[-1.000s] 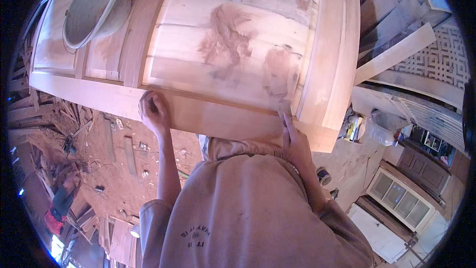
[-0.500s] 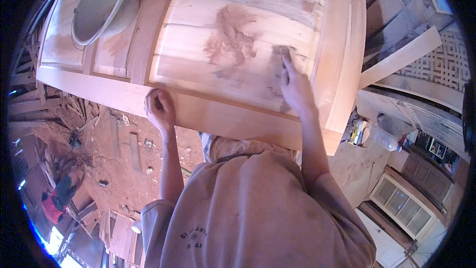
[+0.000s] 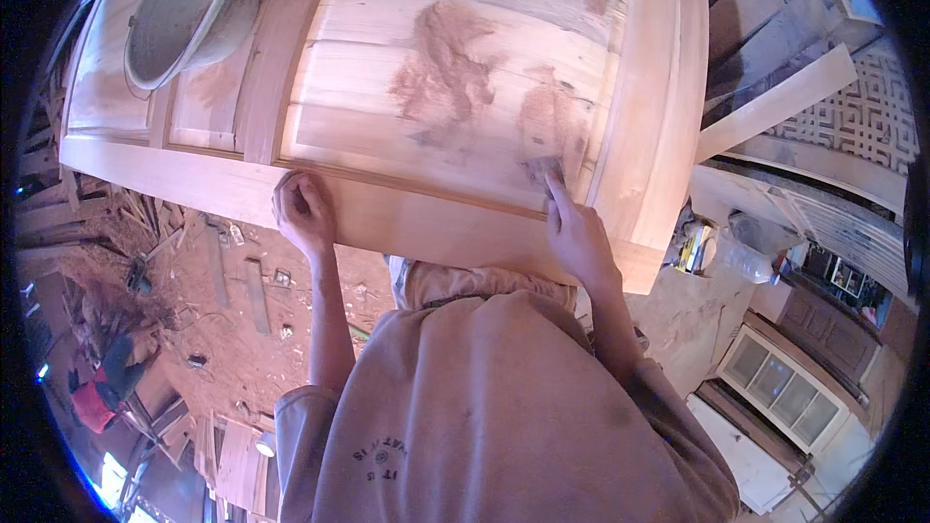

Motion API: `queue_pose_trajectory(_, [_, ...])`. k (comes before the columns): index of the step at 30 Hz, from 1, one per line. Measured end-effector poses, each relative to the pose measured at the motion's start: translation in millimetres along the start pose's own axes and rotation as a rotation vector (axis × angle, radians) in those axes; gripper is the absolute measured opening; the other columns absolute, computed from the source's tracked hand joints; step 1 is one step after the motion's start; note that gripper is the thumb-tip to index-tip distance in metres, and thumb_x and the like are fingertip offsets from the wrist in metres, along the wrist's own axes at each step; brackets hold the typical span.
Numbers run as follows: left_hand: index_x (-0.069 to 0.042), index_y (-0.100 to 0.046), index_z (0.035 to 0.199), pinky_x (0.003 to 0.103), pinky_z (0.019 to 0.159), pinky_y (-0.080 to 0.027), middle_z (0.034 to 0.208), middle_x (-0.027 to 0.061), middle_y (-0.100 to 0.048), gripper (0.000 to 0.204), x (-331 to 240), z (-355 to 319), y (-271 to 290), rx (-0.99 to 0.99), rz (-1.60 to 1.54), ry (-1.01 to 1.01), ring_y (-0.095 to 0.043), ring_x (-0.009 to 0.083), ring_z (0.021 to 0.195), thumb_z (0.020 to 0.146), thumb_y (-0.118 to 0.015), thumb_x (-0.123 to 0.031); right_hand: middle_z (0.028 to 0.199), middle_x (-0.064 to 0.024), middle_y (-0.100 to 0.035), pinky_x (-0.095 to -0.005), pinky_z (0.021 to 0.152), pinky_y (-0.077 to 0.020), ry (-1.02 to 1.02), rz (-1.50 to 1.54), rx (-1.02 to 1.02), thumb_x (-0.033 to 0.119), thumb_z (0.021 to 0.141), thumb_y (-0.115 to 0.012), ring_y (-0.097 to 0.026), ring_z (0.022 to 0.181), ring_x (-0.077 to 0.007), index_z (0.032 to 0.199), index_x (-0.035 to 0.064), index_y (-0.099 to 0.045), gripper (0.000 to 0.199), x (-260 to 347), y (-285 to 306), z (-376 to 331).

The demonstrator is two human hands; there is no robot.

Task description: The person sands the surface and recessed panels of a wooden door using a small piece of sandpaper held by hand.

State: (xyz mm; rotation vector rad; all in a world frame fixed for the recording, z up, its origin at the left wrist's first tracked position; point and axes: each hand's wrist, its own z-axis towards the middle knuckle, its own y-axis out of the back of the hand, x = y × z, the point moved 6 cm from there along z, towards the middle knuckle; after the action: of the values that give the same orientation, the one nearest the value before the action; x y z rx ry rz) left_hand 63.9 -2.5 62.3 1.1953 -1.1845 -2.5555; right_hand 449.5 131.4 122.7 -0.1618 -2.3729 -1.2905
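Observation:
A large panelled wooden door lies flat in front of me. My right hand is closed around a putty knife, its blade down on the panel near the lower right. Beside the blade is a patch of brown smear; a larger, thicker brown smear spreads over the panel's middle. My left hand sits curled against the door's near edge. Its fingers are bent in around a dark hollow, and whatever they may hold cannot be made out.
A dirty pale bucket with a wire handle stands on the door's left part. Wood scraps and litter cover the reddish floor at left. A loose board, a clear plastic bottle and a glazed window frame are to the right.
My right hand has drawn the putty knife down the panel toward me, uncovering a brown smear. My left hand stays at the door's edge. The view has shifted slightly.

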Motion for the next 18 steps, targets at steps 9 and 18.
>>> queue_pose_trajectory(9, [-0.004,-0.069,0.097,0.044,0.089,-0.05,0.104,0.012,-0.071,0.016,0,6,-6,0.036,-0.02,0.021,-0.066,0.032,0.1,0.097,-0.062,-0.017,0.078,-0.0283,-0.065,-0.0539,0.07,-0.0518,0.078,-0.05,-0.174,0.018,0.101,-0.048,-0.066,0.072,-0.044,0.147,0.0145,-0.047,0.045,17,26,96])
queue_pose_trajectory(18, [-0.005,-0.069,0.099,0.043,0.089,-0.05,0.106,0.0105,-0.071,0.015,1,2,0,0.013,0.0,0.069,-0.066,0.0311,0.1,0.096,-0.062,-0.018,0.079,-0.0266,-0.065,-0.0549,0.071,-0.0515,0.045,0.015,-0.096,0.012,0.099,-0.051,-0.065,0.073,-0.0451,0.148,0.0095,-0.045,0.049,-5,10,5])
